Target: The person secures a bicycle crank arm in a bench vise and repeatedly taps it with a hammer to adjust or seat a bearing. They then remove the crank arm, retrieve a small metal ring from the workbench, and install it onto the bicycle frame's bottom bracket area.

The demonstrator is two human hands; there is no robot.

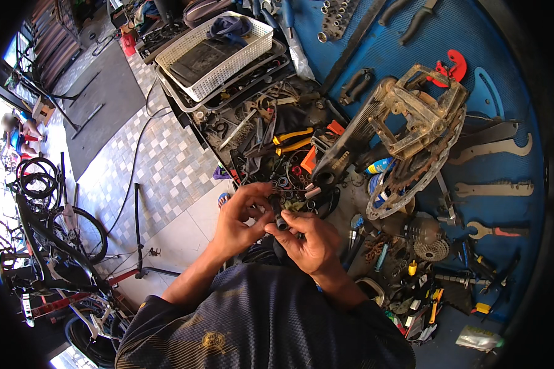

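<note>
In front of my chest, my left hand (243, 216) and my right hand (312, 241) meet over a small dark cylindrical part (281, 222). My right thumb and fingers pinch its near end. The curled fingers of my left hand close in at its far end, where the grip is partly hidden. Just beyond the hands lie small rings and loose hardware (283, 182) on the cluttered bench. To the right, a bicycle crank arm (345, 154) with a dirty pedal (415, 117) and a toothed chainring (406, 194) rises close to the camera.
Yellow-handled pliers (294, 140) lie among tools ahead. A white plastic basket (212, 83) stands at the back left. Wrenches (493, 189) hang on a blue panel (449, 34) at right. A cassette (433, 246) sits nearer. Bicycles (58, 237) stand on the tiled floor (166, 160) at left.
</note>
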